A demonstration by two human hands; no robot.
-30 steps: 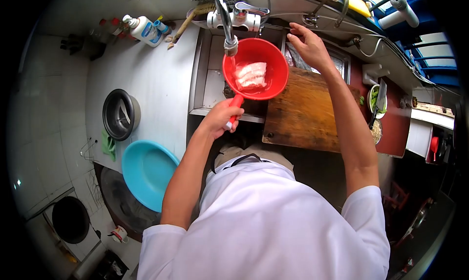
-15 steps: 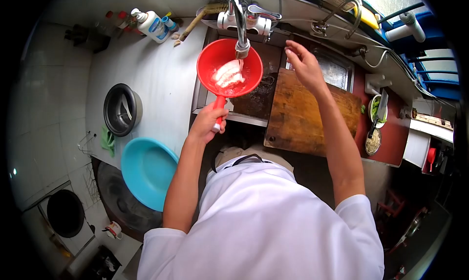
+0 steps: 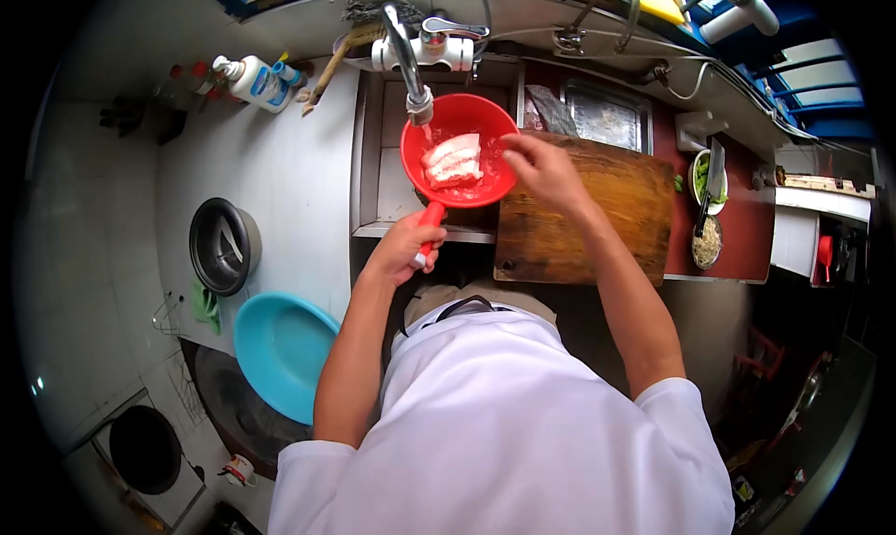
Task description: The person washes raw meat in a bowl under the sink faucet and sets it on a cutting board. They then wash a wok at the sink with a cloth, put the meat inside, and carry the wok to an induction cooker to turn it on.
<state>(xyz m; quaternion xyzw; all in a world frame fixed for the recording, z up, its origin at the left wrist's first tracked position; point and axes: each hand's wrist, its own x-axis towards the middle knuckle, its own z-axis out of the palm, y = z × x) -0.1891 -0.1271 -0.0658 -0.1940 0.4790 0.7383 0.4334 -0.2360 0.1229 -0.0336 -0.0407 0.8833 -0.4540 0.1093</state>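
My left hand (image 3: 408, 246) is wrapped round the handle of a red ladle (image 3: 495, 176), held over the sink (image 3: 367, 162). Pale, pinkish meat (image 3: 454, 161) lies in the bowl of the ladle with some water. Above it, the faucet (image 3: 417, 97) runs a thin stream into the bowl. My right hand (image 3: 541, 166) is at the bowl's right rim, fingers bent and partly spread, holding nothing that I can see; whether it touches the rim is unclear.
A wooden cutting board (image 3: 597, 218) lies right of the sink. Beyond it are a metal tray (image 3: 607, 117), a knife (image 3: 714, 176) and a bowl of greens (image 3: 700, 176). To the left are a dark pot (image 3: 224, 246), a blue basin (image 3: 285, 348) and a pump bottle (image 3: 254, 83).
My right hand has come down and left to the ladle's rim. The ladle, in my left hand, moved left of the faucet's outlet and is now back under it.
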